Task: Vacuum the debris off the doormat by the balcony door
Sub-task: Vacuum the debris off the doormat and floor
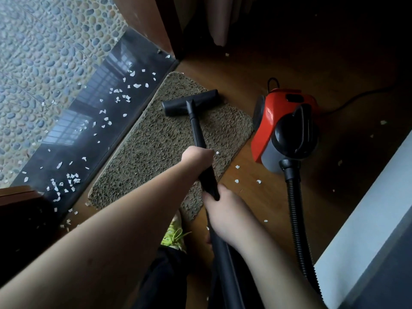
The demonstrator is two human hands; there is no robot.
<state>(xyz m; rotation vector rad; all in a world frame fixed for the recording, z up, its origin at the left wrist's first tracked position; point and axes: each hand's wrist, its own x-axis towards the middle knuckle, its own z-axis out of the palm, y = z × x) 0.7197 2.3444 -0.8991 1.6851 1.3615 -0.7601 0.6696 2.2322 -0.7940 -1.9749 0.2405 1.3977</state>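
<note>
Sensibly, you grip the black wand (201,150) with both fists, left hand (196,156) ahead of right hand (219,210), so the floor head (189,102) presses flat on the far end of the doormat (156,143), beside the red vacuum (284,128).

daylight comes from the upper left, brightening the pebbled ground (44,52) and reflecting a window pattern as glare on the dark glossy sill (89,121). the wooden floor (312,52) at upper right sinks into deep shadow. straight edges bow toward the corners, and the near forearms look slightly soft.
</note>
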